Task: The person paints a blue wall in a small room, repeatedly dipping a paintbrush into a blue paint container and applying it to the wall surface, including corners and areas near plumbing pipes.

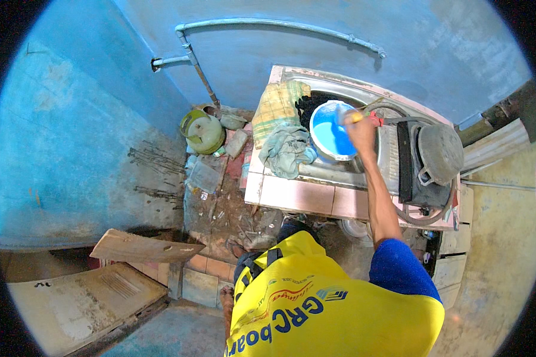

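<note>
The head view looks steeply down on a tiled bench (pixel 298 196) set against a blue wall (pixel 250 53), with a metal sink (pixel 339 172) let into its top. The right hand (pixel 360 132) reaches forward from a blue sleeve (pixel 399 268), its grip clenched on a stick-like tool with a yellow handle (pixel 356 117); the tool's long axis runs roughly across the picture, the handle end at the right by the fingers, the other end pointing left over a round bucket (pixel 330 140). How far the tip goes in cannot be told. The bucket stands in the sink, white-rimmed, open, holding bright blue paint that covers its floor. The left hand is out of sight, so its grip cannot be told. Just left of the bucket a crumpled grey-green cloth (pixel 286 152) lies on the bench edge, and a yellow checked cloth (pixel 277 107) behind it. To the right sits a dark stove (pixel 414 166) carrying an upturned grey metal pot (pixel 441 152). On the floor left of the bench stands a pale green gas cylinder (pixel 203 132), rounded and upright, among scattered debris, with a flat clear package (pixel 203 177) lying near it. A wooden board (pixel 140 247) lies lower left. The person's yellow shirt (pixel 333 315) bears blue and red printing across the back.
</note>
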### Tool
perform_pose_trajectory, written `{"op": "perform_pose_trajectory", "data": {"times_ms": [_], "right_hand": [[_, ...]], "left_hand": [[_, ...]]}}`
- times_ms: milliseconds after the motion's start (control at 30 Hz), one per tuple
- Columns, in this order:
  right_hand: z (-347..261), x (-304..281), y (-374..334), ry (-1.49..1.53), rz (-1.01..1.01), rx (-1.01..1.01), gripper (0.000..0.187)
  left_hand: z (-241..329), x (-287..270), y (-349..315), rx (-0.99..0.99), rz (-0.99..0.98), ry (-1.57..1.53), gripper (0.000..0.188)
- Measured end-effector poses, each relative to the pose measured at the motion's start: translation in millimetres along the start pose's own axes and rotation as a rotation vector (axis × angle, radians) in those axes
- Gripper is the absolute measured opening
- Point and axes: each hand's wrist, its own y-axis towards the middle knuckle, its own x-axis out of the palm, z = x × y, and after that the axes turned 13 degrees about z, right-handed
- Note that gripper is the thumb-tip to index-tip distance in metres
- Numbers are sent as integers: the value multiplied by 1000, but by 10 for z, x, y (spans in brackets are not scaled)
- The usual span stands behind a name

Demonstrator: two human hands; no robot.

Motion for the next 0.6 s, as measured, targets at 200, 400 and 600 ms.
{"op": "perform_pose_trajectory", "data": {"times_ms": [200, 400, 600], "right_hand": [[989, 399, -415, -277, -416, -74, 28], [731, -40, -573, 479, 226, 851, 29], [606, -257, -718, 1377, 252, 1065, 33]], "left_hand": [[682, -118, -167, 171, -17, 174, 14], [2521, -260, -42, 613, 112, 499, 28], [5234, -437, -209, 1005, 390, 457, 31]]}}
